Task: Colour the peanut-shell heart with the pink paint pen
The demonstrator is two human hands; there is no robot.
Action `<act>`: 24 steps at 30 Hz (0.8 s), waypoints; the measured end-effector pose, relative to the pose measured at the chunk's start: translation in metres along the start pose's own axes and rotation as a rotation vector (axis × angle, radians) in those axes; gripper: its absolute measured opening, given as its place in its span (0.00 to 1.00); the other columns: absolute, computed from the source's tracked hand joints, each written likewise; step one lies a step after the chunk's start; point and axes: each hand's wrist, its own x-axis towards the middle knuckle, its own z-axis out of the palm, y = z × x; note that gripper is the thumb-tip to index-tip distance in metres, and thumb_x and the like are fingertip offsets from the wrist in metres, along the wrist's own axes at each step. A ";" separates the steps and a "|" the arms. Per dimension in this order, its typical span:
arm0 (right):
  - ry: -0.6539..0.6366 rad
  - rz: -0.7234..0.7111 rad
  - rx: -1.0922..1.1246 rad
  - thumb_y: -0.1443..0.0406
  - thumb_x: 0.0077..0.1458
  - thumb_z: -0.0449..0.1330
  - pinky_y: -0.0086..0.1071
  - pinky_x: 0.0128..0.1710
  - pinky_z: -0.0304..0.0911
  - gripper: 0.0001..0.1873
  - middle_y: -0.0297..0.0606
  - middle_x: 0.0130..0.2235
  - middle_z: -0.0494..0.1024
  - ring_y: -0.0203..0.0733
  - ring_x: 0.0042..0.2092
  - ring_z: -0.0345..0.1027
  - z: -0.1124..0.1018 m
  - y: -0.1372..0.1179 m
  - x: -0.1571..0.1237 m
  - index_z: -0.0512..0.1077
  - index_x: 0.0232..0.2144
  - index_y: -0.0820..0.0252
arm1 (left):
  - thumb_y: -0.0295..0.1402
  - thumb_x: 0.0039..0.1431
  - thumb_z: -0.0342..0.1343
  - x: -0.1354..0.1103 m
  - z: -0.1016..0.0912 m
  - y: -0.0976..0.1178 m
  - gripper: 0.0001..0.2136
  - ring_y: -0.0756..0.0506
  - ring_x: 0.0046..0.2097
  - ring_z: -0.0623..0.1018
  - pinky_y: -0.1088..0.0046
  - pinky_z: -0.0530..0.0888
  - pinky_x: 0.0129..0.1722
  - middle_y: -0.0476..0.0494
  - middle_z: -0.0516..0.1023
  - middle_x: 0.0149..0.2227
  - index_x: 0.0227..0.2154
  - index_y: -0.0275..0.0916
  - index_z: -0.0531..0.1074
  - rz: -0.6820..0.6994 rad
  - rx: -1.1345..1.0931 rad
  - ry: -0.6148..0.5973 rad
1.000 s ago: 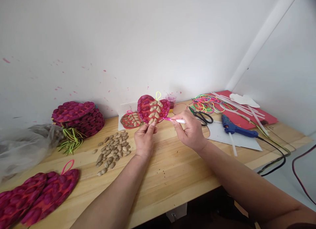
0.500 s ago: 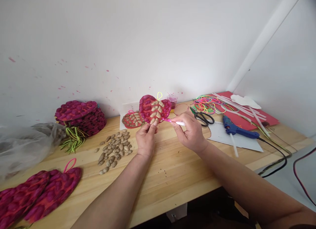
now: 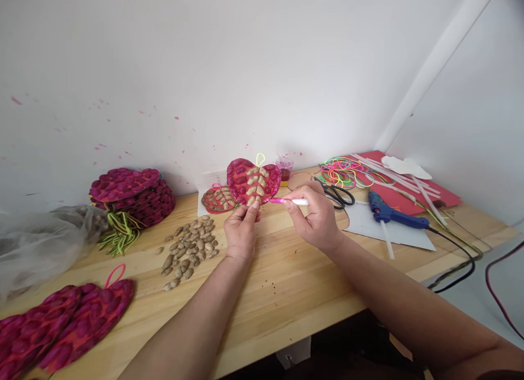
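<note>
My left hand (image 3: 240, 232) pinches the lower edge of a heart-shaped peanut ornament (image 3: 242, 179), holding it upright above the table. Peanuts along its sides are painted magenta, while those in the middle stay tan; a yellow loop tops it. Closed around a white-handled paintbrush (image 3: 301, 202), my right hand (image 3: 317, 219) keeps the pink tip against the ornament's lower right edge. Behind the ornament stands a clear cup of dark pink paint (image 3: 285, 173). To its left lies another heart (image 3: 216, 200) with mostly unpainted peanuts. Loose peanuts (image 3: 192, 250) are spread left of my left hand.
Painted pieces are stacked (image 3: 131, 197) at the back left, with two painted hearts (image 3: 94, 314) at the front left beside a plastic bag (image 3: 45, 249). On the right lie scissors (image 3: 341, 197), a blue glue gun (image 3: 397, 216) with its cord, colored strings (image 3: 341, 170) and glue sticks (image 3: 405, 180).
The ornament and my left hand have shifted slightly left in the picture. The brush tip stays at the lower right edge, and its white handle shows a little more.
</note>
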 end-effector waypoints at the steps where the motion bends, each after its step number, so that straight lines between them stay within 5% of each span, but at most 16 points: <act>1: 0.008 0.013 -0.012 0.66 0.64 0.62 0.40 0.41 0.65 0.02 0.37 0.33 0.79 0.44 0.39 0.70 0.000 0.000 0.000 0.74 0.37 0.54 | 0.47 0.47 0.73 0.000 0.000 0.000 0.17 0.51 0.29 0.69 0.74 0.67 0.33 0.50 0.74 0.24 0.27 0.37 0.82 0.000 -0.001 0.003; 24: 0.066 0.184 0.054 0.64 0.65 0.62 0.31 0.31 0.64 0.03 0.31 0.31 0.80 0.35 0.29 0.71 0.002 0.001 -0.001 0.73 0.36 0.55 | 0.48 0.50 0.72 0.003 -0.003 -0.006 0.18 0.50 0.30 0.70 0.72 0.70 0.37 0.49 0.74 0.24 0.25 0.36 0.80 0.046 0.044 -0.015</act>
